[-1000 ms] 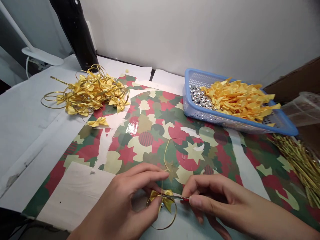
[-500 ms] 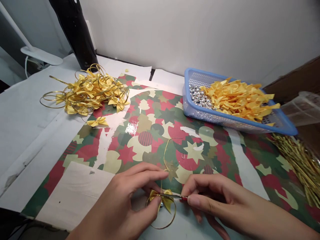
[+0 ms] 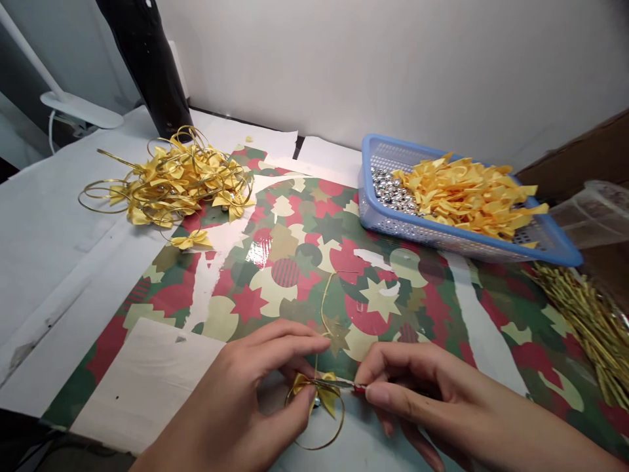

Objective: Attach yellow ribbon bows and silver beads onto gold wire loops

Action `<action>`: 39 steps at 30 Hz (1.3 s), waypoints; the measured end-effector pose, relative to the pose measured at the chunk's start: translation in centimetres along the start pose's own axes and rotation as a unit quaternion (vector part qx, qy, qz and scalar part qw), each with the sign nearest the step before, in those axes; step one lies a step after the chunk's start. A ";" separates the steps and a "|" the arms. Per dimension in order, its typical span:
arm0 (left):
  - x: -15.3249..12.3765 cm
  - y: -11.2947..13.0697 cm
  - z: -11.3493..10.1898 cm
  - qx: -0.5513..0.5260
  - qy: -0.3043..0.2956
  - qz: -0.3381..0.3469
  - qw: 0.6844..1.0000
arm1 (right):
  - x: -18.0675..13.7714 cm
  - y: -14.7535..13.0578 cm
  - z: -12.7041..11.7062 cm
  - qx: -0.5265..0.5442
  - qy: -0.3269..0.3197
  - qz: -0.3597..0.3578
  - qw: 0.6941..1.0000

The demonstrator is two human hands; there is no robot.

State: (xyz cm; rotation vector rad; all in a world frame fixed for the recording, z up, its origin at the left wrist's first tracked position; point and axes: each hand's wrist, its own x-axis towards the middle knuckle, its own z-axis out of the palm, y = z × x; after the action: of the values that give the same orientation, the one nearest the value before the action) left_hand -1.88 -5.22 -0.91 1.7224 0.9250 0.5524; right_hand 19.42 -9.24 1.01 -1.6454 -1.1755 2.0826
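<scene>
My left hand (image 3: 246, 393) pinches a small yellow ribbon bow (image 3: 327, 392) with a little silver bell under it, near the table's front edge. A thin gold wire (image 3: 325, 308) runs up from the bow and loops below it. My right hand (image 3: 422, 400) is closed on the wire's end, where a small red tip shows beside the bow. Both hands rest low over the patterned wrapping paper (image 3: 314, 262).
A pile of finished yellow bows with gold wire loops (image 3: 171, 180) lies at the back left. A blue basket (image 3: 555, 246) at the back right holds yellow bows and silver bells. Gold wire ties (image 3: 584, 314) lie at the right. A black bottle (image 3: 152, 65) and white lamp base (image 3: 81, 108) stand behind.
My right hand has shifted slightly left toward the bow. Otherwise the scene holds still.
</scene>
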 end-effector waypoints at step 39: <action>-2.9 0.7 -1.1 0.097 0.085 -0.008 0.992 | 0.3 3.8 -2.8 -0.463 0.404 -0.336 0.714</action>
State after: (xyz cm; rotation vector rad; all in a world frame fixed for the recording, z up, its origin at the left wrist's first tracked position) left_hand -4.25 -7.02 0.36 1.8610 1.1436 0.6228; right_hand 22.92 -10.28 -2.03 -1.6817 -2.0883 0.1505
